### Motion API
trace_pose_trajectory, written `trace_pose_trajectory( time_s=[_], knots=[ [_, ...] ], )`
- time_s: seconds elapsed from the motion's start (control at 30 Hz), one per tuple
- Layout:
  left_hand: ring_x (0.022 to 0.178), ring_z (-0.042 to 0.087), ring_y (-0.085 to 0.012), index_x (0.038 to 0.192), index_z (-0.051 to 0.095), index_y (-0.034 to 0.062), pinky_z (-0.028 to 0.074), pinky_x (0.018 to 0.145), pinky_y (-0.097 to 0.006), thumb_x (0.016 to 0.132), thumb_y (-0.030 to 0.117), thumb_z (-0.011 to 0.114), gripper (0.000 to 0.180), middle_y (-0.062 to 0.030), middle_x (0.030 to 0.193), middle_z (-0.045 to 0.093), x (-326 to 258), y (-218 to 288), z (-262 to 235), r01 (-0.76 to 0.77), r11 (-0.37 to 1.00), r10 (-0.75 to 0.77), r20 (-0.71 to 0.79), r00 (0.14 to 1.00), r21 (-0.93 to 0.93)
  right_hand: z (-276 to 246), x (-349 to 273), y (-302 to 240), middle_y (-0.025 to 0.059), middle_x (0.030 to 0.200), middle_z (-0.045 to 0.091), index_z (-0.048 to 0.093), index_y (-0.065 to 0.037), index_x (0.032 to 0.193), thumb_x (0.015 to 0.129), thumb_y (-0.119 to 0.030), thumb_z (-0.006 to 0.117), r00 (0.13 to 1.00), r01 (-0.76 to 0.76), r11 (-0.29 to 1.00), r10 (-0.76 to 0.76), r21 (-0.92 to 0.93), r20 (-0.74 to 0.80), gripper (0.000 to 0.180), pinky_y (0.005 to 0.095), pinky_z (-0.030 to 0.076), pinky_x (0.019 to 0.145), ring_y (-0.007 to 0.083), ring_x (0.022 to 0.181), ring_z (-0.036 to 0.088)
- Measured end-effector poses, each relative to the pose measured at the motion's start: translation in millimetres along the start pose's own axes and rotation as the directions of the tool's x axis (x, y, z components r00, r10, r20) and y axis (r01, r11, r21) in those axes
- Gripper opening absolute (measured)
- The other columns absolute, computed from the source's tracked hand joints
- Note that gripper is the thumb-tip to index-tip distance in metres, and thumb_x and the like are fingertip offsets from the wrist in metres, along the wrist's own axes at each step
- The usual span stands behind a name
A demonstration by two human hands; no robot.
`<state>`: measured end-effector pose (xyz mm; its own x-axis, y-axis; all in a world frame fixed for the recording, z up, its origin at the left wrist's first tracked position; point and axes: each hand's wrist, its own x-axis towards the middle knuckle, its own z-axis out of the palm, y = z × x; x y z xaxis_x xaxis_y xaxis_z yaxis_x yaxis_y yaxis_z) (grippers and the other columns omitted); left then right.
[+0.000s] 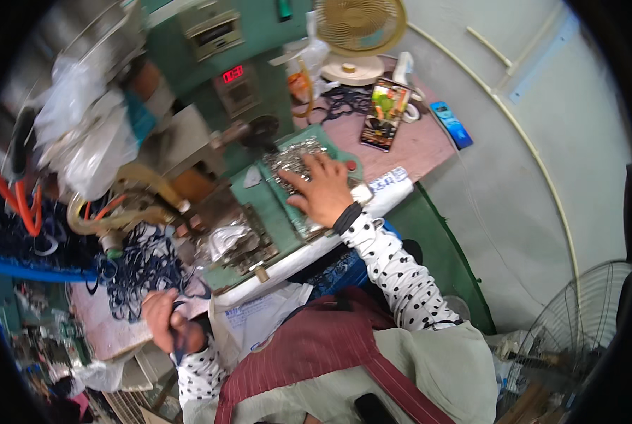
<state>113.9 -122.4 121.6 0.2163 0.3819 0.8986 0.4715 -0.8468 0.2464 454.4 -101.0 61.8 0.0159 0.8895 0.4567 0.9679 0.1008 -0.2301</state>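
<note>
My right hand (324, 189) lies over a green tray (279, 189) of small shiny metal pieces (296, 157). Its fingers are spread, with the tips among the pieces; I cannot make out any piece held in them. Lower left, my left hand (167, 321) is closed and a little blurred. A dark narrow strap (181, 345) shows at its fingers and hangs down toward the wrist. Just beyond that hand, a heap of dark blue strap loops (143, 272) covers part of the pink tabletop (97, 318).
A green machine (178, 67) with a red digital display (232, 73) stands ahead; its metal work head (238, 237) sits between my hands. Toward the far right are a tan fan (360, 25), a propped phone-like screen (386, 113) and a blue phone (451, 125). White plastic bags (83, 127) hang left.
</note>
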Motion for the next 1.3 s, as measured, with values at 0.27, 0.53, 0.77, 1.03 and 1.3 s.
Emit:
trace_pose_trajectory(
  time_s=[0.27, 0.53, 0.77, 1.03, 1.3],
  knots=[
    [0.102, 0.065, -0.0302, 0.112, 0.064, 0.0012, 0.053, 0.09, -0.042, 0.082, 0.012, 0.07, 0.032, -0.0146, 0.114, 0.065, 39, 36, 34, -0.28, 0.897, 0.39, 0.316, 0.865, -0.342, 34, 17, 37, 0.0156, 0.122, 0.052, 0.056, -0.006, 0.096, 0.077, -0.014, 0.071, 0.984, 0.07, 0.987, -0.044, 0.145, -0.174, 0.025, 0.0501, 0.036, 0.094, 0.0375, 0.115, 0.047],
    [0.104, 0.065, -0.0282, 0.114, 0.062, -0.0006, 0.053, 0.093, -0.044, 0.079, 0.016, 0.072, 0.04, -0.0175, 0.116, 0.063, 41, 38, 63, -0.243, 0.904, 0.368, 0.352, 0.861, -0.352, 4, 18, 21, 0.0059, 0.103, 0.061, 0.067, -0.011, 0.091, 0.079, -0.014, 0.07, 0.929, 0.08, 0.992, -0.04, 0.096, -0.369, 0.013, 0.0427, 0.041, 0.082, 0.0301, 0.101, 0.055],
    [0.096, 0.067, -0.0269, 0.113, 0.062, -0.0023, 0.055, 0.088, -0.043, 0.078, 0.015, 0.074, 0.041, -0.0181, 0.113, 0.065, 42, 39, 66, -0.235, 0.902, 0.346, 0.28, 0.895, -0.362, 5, 3, 31, 0.0083, 0.081, 0.067, 0.075, -0.012, 0.087, 0.08, -0.017, 0.072, 0.927, -0.187, 0.942, 0.264, 0.28, -0.268, 0.009, 0.0376, 0.045, 0.077, 0.0271, 0.083, 0.058],
    [0.101, 0.066, -0.0268, 0.113, 0.064, -0.0004, 0.053, 0.092, -0.043, 0.084, 0.018, 0.069, 0.035, -0.0161, 0.115, 0.065, 36, 41, 70, -0.235, 0.912, 0.328, 0.255, 0.91, -0.335, 11, -3, 43, 0.0143, 0.088, 0.065, 0.07, -0.009, 0.098, 0.088, -0.016, 0.063, 0.905, -0.295, 0.909, 0.364, 0.295, -0.218, 0.015, 0.0406, 0.046, 0.078, 0.0319, 0.086, 0.059],
    [0.093, 0.066, -0.0237, 0.108, 0.067, 0.0118, 0.049, 0.083, -0.044, 0.086, 0.039, 0.064, 0.036, -0.0051, 0.105, 0.069, 7, 7, 31, -0.181, 0.966, 0.232, 0.317, 0.92, -0.182, 11, 0, 35, 0.0131, 0.083, 0.067, 0.071, -0.006, 0.093, 0.082, -0.013, 0.069, 0.864, -0.281, 0.88, 0.406, 0.384, -0.298, 0.013, 0.0394, 0.049, 0.069, 0.0286, 0.075, 0.062]
  ],
)
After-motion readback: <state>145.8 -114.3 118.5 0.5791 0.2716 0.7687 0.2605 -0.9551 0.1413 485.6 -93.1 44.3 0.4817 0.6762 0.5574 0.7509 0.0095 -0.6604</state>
